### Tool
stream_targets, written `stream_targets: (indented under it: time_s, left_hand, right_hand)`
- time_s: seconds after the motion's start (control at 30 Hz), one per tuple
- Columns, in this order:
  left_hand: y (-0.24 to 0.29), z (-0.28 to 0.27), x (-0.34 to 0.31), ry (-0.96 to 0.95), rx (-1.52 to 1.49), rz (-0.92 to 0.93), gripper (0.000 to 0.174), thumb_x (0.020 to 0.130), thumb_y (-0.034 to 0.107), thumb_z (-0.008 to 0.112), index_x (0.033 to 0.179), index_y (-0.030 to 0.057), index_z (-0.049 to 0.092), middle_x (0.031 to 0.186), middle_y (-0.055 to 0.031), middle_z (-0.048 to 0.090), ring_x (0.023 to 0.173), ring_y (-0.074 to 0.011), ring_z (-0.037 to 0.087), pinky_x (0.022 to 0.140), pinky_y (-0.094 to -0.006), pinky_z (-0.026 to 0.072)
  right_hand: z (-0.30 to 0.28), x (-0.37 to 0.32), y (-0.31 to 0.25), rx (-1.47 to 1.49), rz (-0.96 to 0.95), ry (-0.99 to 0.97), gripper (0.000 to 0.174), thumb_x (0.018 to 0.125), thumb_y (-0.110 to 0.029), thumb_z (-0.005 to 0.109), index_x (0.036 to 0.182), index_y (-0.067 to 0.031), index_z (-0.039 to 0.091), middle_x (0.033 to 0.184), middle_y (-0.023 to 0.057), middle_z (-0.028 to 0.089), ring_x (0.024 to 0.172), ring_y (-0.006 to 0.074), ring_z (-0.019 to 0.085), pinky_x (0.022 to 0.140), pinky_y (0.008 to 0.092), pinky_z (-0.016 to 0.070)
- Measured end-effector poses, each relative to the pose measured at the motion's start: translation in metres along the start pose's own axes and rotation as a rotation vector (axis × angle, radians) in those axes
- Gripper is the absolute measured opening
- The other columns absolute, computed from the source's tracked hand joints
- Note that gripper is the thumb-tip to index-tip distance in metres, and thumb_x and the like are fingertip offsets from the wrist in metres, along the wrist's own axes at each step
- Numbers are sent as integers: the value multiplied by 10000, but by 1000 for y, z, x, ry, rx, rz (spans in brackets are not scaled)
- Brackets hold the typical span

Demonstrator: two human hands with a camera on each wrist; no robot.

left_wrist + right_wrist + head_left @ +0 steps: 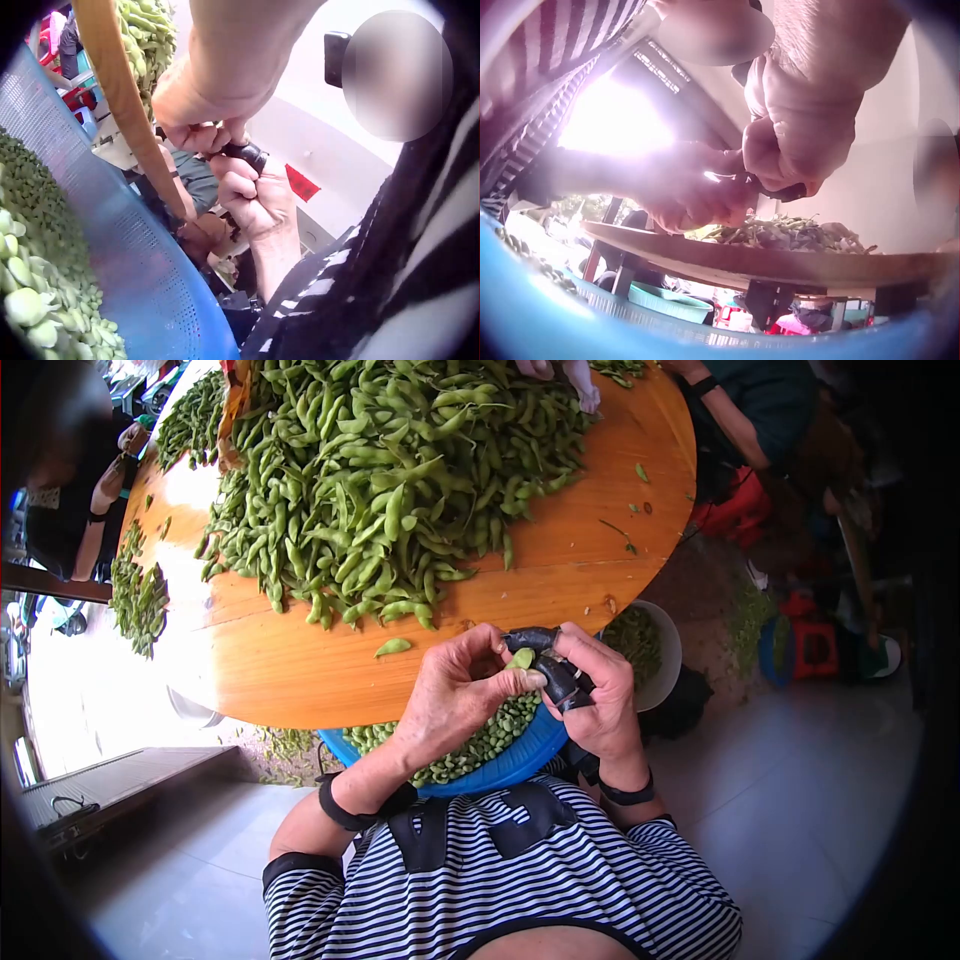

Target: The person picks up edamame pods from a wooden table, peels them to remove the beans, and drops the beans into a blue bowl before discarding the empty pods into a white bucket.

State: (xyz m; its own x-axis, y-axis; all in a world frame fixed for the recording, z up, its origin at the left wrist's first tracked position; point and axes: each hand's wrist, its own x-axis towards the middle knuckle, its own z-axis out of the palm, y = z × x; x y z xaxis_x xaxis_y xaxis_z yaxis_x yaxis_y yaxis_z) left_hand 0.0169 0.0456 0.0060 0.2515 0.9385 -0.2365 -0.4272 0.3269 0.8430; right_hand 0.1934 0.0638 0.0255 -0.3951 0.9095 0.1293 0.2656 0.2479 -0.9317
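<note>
My left hand [445,695] and right hand [603,695] meet over the table's near edge. Between them shows a green soybean pod [522,658], pinched by the fingers and thumb of both. Black coverings wrap the right thumb and forefinger; one black covering [247,155] also shows in the left wrist view. Below the hands, a blue perforated basket [490,780] holds many shelled green beans [470,752]. Just beyond lies a large heap of soybean pods [370,490]. In the right wrist view, fingers mostly hide the pod.
The round wooden table [280,685] bears smaller piles, with one loose pod [393,647] near its edge. A white bucket [672,655] stands at the right. Other people sit around, one arm [735,425] at the upper right. A red stool [812,645] is farther right.
</note>
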Motion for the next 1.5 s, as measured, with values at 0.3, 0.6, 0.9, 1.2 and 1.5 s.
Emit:
stream_targets:
  time_s: [0.3,0.6,0.9,1.2,1.5]
  left_hand:
    - [16,-21,4,-51,649,71,250,955,206,593,822,-6,578,681,-15,611,525,-109,514,500,-240,434]
    - [13,-27,4,-156,-148,-276,239,955,219,595,1055,2,584,878,-72,647,767,-119,623,743,-260,525]
    - [-6,-17,0,-135,-172,-82,178,934,153,619,1037,15,573,904,-29,613,809,-115,599,780,-261,474]
    - [-30,-6,0,-116,-564,-17,209,919,20,481,1112,61,549,1034,-22,604,948,-136,579,896,-306,466]
    - [-18,13,1,77,-471,-112,91,897,28,494,963,83,525,706,34,470,635,-63,411,598,-214,360]
  right_hand:
    - [10,-5,5,-133,-92,128,389,649,32,506,1031,61,576,812,133,513,654,240,530,584,305,455]
    - [29,-8,0,-390,-230,244,489,571,69,606,1056,14,587,831,140,465,679,296,539,574,368,453]
    - [28,-9,-6,-305,-119,169,471,614,89,603,1079,26,571,856,137,468,690,294,550,587,371,461]
    - [27,-12,3,-360,-188,233,496,569,33,583,1065,21,565,842,145,467,699,318,536,589,379,456]
    - [22,-11,9,-310,-208,295,456,578,-14,569,1032,22,581,797,128,472,659,280,530,571,349,446]
